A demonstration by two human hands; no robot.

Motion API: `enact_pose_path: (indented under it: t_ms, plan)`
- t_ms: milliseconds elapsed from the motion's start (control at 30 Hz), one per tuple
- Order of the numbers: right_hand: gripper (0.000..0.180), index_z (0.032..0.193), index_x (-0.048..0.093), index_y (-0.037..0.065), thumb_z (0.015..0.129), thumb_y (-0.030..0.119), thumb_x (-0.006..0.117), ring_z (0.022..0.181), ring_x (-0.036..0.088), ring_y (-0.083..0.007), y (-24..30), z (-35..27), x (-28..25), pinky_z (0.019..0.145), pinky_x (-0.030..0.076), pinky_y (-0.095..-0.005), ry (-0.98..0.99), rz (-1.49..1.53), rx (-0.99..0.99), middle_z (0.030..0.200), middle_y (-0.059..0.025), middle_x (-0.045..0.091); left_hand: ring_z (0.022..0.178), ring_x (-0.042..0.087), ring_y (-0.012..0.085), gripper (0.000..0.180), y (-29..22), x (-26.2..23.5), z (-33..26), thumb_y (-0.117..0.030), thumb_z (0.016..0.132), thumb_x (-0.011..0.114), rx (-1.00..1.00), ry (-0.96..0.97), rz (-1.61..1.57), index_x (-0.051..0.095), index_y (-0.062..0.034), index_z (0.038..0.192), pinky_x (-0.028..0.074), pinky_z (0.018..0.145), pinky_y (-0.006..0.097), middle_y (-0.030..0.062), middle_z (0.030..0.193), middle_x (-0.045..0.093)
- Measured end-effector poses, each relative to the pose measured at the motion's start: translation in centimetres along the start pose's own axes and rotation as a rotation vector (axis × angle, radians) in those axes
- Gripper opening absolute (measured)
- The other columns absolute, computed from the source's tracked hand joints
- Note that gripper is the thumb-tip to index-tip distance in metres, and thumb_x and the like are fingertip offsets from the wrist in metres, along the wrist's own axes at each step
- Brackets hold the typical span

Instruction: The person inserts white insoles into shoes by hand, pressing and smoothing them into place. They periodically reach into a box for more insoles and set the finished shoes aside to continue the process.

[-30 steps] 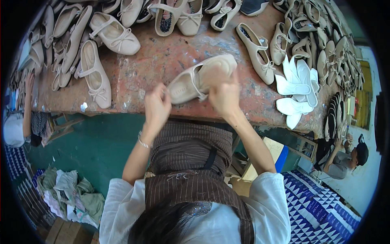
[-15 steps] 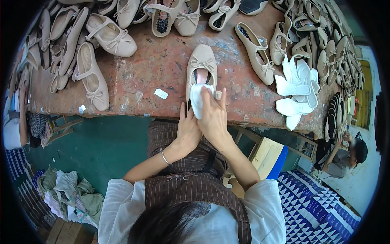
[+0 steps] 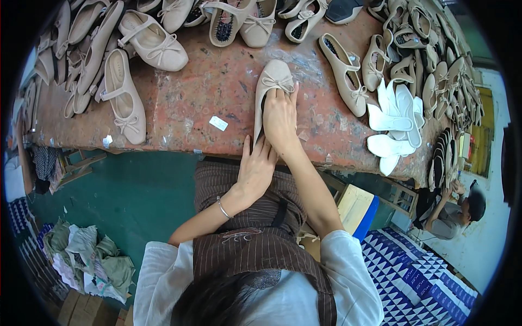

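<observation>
A beige flat shoe [image 3: 274, 73] with a bow lies near the table's front edge, its toe pointing away from me. My right hand [image 3: 280, 122] reaches into its opening, fingers together and stretched toward the toe. Their tips are hidden under the bow, and no insole shows around them. At the heel end, my left hand [image 3: 255, 171] grips the shoe, though my right wrist partly covers that spot. Loose white insoles [image 3: 399, 122] lie in a fanned heap to the right.
Piles of beige shoes [image 3: 89, 46] crowd the left, back and right of the worktable [image 3: 201, 98]. A small white label [image 3: 218, 123] lies left of the shoe. Below the table are a wooden stool [image 3: 353, 206] and heaped cloth bags [image 3: 89, 261]. Another person [image 3: 459, 212] sits at right.
The white insole in my right hand has gone out of sight as that hand moved forward into the shoe. My left hand stays at the heel.
</observation>
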State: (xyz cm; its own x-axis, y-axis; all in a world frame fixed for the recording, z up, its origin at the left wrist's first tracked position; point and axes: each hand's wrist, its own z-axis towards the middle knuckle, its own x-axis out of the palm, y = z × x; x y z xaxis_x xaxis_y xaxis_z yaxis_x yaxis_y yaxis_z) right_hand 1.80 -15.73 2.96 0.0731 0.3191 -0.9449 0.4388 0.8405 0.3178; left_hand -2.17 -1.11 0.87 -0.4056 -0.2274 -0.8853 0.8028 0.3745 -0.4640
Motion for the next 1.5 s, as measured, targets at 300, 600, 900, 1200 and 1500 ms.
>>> enact_pose_path:
  t_ms: [300, 600, 900, 1200, 1500]
  plan:
    - [0.034, 0.115, 0.054, -0.010, 0.084, 0.004, 0.049, 0.113, 0.058, -0.0358, 0.6, -1.3, 0.1, 0.116, 0.024, -0.0538, -0.113, -0.099, -0.035, 0.109, -0.0253, 0.062, 0.132, 0.042, 0.0369, 0.040, 0.6, -0.1, 0.4, -0.011, 0.085, 0.054, 0.025, -0.114, -0.010, 0.059, 0.0066, 0.121, 0.027, 0.113, 0.058, 0.0220, 0.129, 0.056]
    - [0.031, 0.108, 0.064, -0.002, 0.089, 0.014, 0.046, 0.112, 0.060, -0.0357, 0.3, 0.7, 4.1, 0.119, 0.009, -0.0593, -0.224, -0.355, -0.086, 0.103, -0.0213, 0.066, 0.122, 0.048, 0.0411, 0.037, 1.0, -0.4, 0.4, -0.008, 0.084, 0.060, 0.083, -0.090, -0.019, 0.056, 0.0060, 0.118, 0.034, 0.106, 0.058, 0.0261, 0.120, 0.056]
    - [0.042, 0.122, 0.059, -0.008, 0.089, 0.016, 0.048, 0.119, 0.058, -0.0318, 0.2, -0.2, 4.6, 0.120, 0.006, -0.0594, -0.244, -0.311, -0.043, 0.114, -0.0229, 0.065, 0.122, 0.047, 0.0445, 0.042, 0.9, 0.4, 0.0, -0.012, 0.087, 0.063, 0.161, -0.086, 0.040, 0.055, 0.0078, 0.123, 0.033, 0.106, 0.061, 0.0268, 0.121, 0.055]
    - [0.045, 0.122, 0.061, -0.009, 0.081, 0.010, 0.062, 0.112, 0.065, -0.0322, -3.9, 0.4, 0.7, 0.117, 0.004, -0.0621, -0.175, 0.111, -0.442, 0.107, -0.0221, 0.070, 0.131, 0.044, 0.0430, 0.045, 1.4, -1.4, 1.0, -0.011, 0.084, 0.066, 0.165, -0.115, -0.056, 0.058, 0.0065, 0.125, 0.037, 0.108, 0.051, 0.0237, 0.136, 0.053]
    - [0.037, 0.116, 0.062, -0.006, 0.098, 0.025, 0.055, 0.085, 0.066, -0.0412, -22.6, -9.3, -10.6, 0.076, 0.051, -0.0444, -0.863, 0.306, 0.934, 0.097, -0.0269, 0.068, 0.119, 0.058, 0.0363, 0.045, 17.7, -32.0, 6.2, -0.012, 0.091, 0.060, -0.119, -0.701, 0.452, 0.053, 0.0069, 0.132, 0.041, 0.104, 0.043, 0.0270, 0.129, 0.058]
